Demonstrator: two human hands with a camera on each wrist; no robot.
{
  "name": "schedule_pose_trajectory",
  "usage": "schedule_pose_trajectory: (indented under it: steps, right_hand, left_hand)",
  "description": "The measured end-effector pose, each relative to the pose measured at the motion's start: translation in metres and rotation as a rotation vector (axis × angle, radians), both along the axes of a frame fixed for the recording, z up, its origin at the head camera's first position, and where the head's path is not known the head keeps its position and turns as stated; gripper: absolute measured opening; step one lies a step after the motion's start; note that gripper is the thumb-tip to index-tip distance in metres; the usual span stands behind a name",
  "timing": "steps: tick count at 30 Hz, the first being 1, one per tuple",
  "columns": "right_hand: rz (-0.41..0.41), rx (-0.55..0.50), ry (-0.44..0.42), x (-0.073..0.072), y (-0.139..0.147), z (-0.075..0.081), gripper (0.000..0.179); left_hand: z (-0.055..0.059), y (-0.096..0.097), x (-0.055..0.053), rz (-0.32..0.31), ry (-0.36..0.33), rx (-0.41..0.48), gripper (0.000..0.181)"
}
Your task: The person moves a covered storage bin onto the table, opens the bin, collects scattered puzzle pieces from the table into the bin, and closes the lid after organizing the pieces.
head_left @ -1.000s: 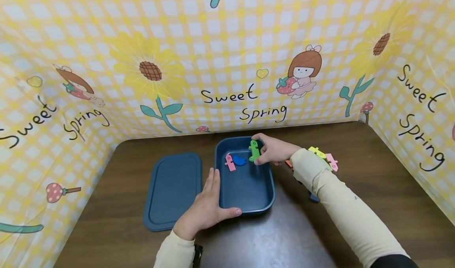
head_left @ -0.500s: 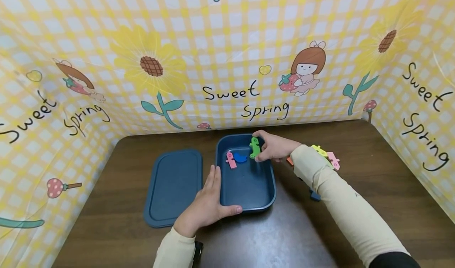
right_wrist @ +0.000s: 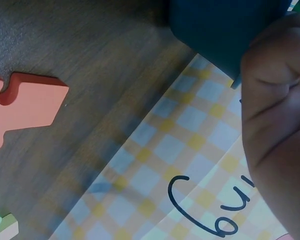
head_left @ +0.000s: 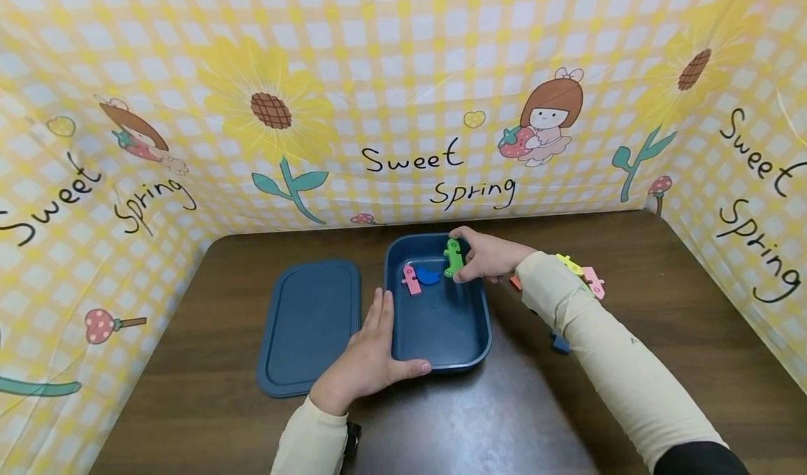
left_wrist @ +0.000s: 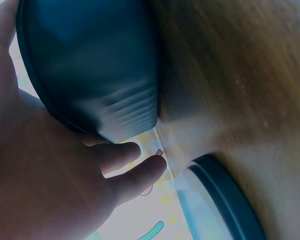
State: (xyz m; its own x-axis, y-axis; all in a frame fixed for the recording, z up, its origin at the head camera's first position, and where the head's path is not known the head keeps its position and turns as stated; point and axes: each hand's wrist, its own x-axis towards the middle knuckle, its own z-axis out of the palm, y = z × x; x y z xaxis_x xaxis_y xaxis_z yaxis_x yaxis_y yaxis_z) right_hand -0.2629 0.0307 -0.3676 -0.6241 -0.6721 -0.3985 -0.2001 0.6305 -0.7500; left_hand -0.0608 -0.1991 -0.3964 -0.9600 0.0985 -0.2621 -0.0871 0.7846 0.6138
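Observation:
A dark blue rectangular box (head_left: 441, 335) stands on the table. My left hand (head_left: 366, 359) rests against it, with fairly straight fingers along the left wall and the thumb at the front edge. At the far right corner, my right hand (head_left: 494, 254) pinches a green puzzle piece (head_left: 452, 259) between thumb and forefinger, inside the rim. To the left in the box lie a pink puzzle piece (head_left: 412, 280) and a blue piece (head_left: 428, 275) side by side. In the right wrist view the curled hand overlaps the box wall, and the held piece is mostly hidden.
The blue lid (head_left: 309, 328) lies flat left of the box. Right of it, partly under the right forearm, are loose pieces: yellow (head_left: 569, 263), pink (head_left: 593, 283), dark blue (head_left: 560, 343) and orange (right_wrist: 30, 107). A checked cloth (head_left: 403, 97) walls the table's back and sides.
The head view has shifted slightly, so the table sits a little higher in it. Both hands and the green puzzle piece keep their places at the box.

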Motion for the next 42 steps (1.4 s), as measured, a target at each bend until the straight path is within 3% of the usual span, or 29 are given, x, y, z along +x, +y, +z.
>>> schedule_pose_trajectory:
  steps: [23,37,42]
  right_hand:
    - [0.011,0.057,0.058,-0.005,-0.008,0.005,0.09]
    - [-0.006,0.002,0.063,0.001,-0.005,0.005,0.095]
    - [-0.019,-0.036,0.156,0.006,0.004,0.005,0.087]
  left_hand:
    - [0.0,0.0,0.0,-0.011,0.013,-0.002,0.13]
    - [-0.001,0.0,0.001,-0.009,0.018,-0.01,0.13]
    - [-0.001,0.0,0.0,-0.007,0.012,-0.014,0.13]
